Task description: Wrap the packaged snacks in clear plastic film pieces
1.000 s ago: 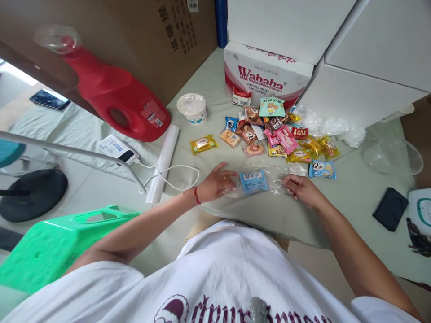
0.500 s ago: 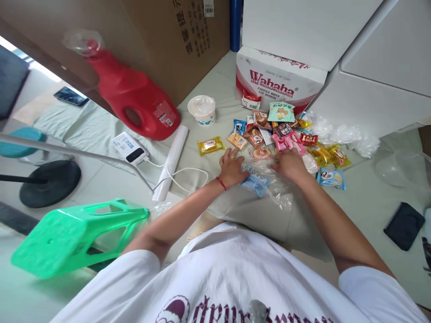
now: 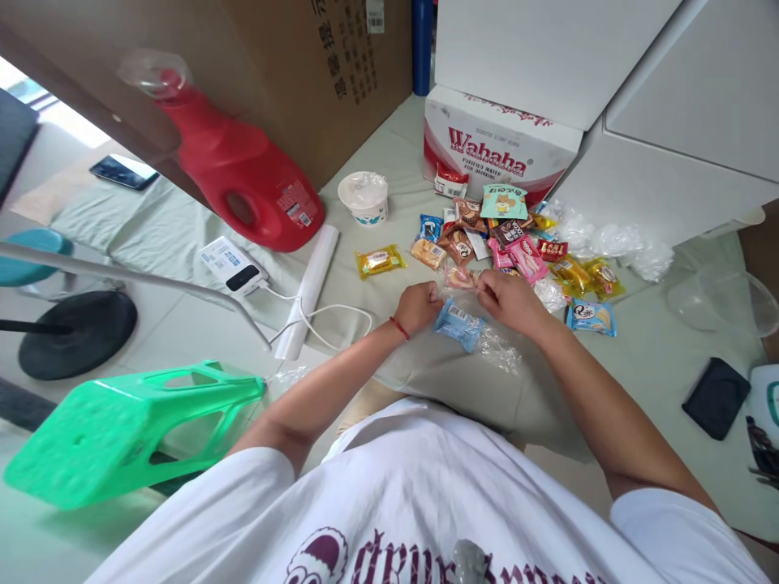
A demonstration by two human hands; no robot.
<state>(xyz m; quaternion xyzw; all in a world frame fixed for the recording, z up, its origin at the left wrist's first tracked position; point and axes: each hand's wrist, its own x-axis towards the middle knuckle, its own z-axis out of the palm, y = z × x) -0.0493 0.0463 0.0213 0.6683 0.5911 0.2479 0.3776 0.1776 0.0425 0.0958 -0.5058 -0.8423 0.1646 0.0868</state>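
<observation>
My left hand (image 3: 419, 307) and my right hand (image 3: 508, 298) both pinch the top edge of a clear plastic bag (image 3: 496, 347) on the pale green cloth. Inside the bag lies a blue snack packet (image 3: 458, 323), between the two hands. Just beyond my fingers is a pile of small snack packets (image 3: 517, 247): pink, brown, yellow and blue ones. A lone yellow packet (image 3: 380, 261) lies to the left of the pile, and a blue one (image 3: 589, 316) to the right of my right hand.
A Wahaha carton (image 3: 496, 146) and white boxes stand behind the pile. A red jug (image 3: 240, 174), a white cup (image 3: 363, 196), a white roll (image 3: 307, 290) and a power bank (image 3: 234, 266) with cable lie left. A green stool (image 3: 131, 426) is at lower left, a black case (image 3: 716, 397) right.
Both hands moved from lying spread on the bag to gripping its top edge close together. The bag bunched up, with the blue packet still inside.
</observation>
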